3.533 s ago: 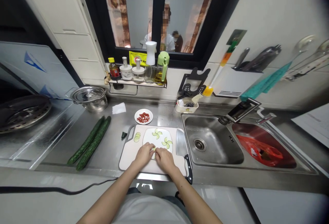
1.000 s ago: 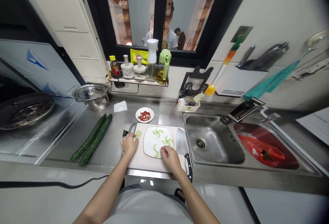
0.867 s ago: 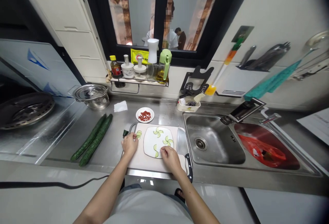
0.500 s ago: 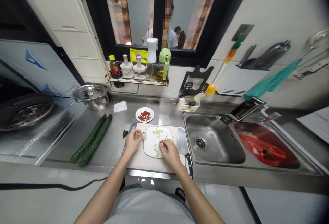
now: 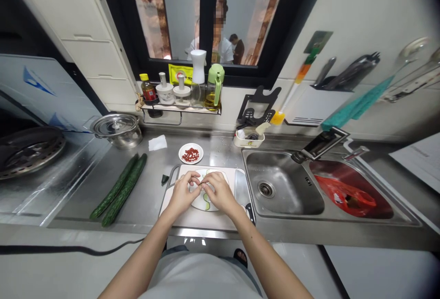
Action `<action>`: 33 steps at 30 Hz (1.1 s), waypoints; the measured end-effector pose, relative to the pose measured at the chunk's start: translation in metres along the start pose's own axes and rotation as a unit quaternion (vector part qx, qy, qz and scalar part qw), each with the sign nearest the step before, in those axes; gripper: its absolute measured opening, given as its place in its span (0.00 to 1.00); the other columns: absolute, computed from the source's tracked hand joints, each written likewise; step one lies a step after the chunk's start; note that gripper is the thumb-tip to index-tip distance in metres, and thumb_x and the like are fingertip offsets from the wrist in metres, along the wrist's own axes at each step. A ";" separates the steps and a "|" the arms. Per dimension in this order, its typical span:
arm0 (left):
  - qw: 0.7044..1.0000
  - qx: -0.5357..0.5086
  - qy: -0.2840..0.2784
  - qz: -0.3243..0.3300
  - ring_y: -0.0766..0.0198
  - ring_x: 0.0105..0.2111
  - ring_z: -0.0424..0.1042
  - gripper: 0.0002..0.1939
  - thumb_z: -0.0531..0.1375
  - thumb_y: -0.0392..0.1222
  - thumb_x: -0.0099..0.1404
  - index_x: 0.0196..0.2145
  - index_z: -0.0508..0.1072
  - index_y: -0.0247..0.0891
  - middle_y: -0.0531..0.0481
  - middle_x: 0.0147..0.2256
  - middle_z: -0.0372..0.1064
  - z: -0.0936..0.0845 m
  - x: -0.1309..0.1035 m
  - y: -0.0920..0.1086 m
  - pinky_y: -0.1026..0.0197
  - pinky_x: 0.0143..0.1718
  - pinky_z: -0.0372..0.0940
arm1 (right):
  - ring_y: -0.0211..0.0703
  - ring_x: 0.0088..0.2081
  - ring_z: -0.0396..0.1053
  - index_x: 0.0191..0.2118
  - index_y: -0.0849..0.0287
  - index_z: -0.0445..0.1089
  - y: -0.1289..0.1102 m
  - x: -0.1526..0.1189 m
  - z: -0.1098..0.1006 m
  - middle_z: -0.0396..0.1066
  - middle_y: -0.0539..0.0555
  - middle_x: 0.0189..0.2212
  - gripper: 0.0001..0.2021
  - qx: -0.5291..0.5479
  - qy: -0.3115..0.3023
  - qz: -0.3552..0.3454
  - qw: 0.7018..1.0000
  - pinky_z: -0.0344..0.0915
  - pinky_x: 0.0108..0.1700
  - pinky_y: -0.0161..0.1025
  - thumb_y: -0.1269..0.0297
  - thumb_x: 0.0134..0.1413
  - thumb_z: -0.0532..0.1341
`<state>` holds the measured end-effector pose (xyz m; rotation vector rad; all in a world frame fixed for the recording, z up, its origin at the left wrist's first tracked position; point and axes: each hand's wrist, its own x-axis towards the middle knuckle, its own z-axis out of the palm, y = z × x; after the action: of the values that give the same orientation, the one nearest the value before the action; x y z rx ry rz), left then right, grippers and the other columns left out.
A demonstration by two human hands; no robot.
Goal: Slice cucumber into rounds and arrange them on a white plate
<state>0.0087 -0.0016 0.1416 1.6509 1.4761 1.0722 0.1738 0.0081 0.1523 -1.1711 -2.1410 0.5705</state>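
Over the white plate (image 5: 198,205), the left hand (image 5: 184,191) and the right hand (image 5: 219,191) meet at the fingertips, fingers curled; whether they pinch anything I can't tell, since the fingers themselves block the spot. Just below them on the plate lies a pale green slice (image 5: 206,203), a curved strip with its long axis running from the person toward the wall. More green by the far rim is mostly covered by the hands. Beneath the plate sits the cutting board (image 5: 187,222). Along its right side a knife (image 5: 241,189) points its blade at the wall, its handle partly behind the right forearm. Well off to the left, two cucumbers (image 5: 123,189) lie side by side, slanting from near left to far right.
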 end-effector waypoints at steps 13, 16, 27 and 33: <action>0.746 -0.524 -0.175 -0.373 0.73 0.20 0.65 0.14 0.59 0.47 0.59 0.40 0.68 0.38 0.53 0.27 0.68 -0.001 -0.001 0.017 0.71 0.18 0.54 | 0.42 0.45 0.63 0.40 0.54 0.72 -0.003 -0.002 -0.011 0.69 0.53 0.38 0.09 0.073 0.100 -0.051 0.991 0.57 0.50 0.43 0.66 0.59 0.55; 0.750 -0.536 -0.161 -0.353 0.74 0.21 0.65 0.17 0.63 0.40 0.55 0.43 0.67 0.38 0.54 0.27 0.67 -0.002 0.003 0.020 0.72 0.20 0.56 | 0.43 0.44 0.63 0.39 0.53 0.72 -0.002 -0.003 -0.011 0.68 0.53 0.39 0.08 0.076 0.106 -0.074 0.989 0.58 0.49 0.45 0.66 0.58 0.56; 0.889 -0.397 -0.072 -0.219 0.73 0.24 0.65 0.31 0.68 0.43 0.47 0.48 0.63 0.39 0.57 0.25 0.66 -0.004 0.000 0.027 0.69 0.27 0.55 | 0.43 0.41 0.62 0.36 0.56 0.70 -0.009 -0.004 -0.019 0.68 0.54 0.35 0.05 0.046 0.082 -0.100 0.991 0.59 0.45 0.44 0.66 0.57 0.56; 0.930 -0.344 -0.036 -0.121 0.71 0.27 0.67 0.28 0.66 0.44 0.51 0.48 0.62 0.39 0.57 0.26 0.66 0.001 -0.002 0.023 0.66 0.34 0.59 | 0.43 0.40 0.62 0.33 0.56 0.68 -0.012 -0.005 -0.013 0.68 0.53 0.33 0.05 0.054 0.086 -0.056 0.993 0.59 0.45 0.42 0.66 0.57 0.56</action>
<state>0.0195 -0.0071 0.1618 0.9742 1.0421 1.1924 0.1779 -0.0020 0.1675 -0.9977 -1.9906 0.5094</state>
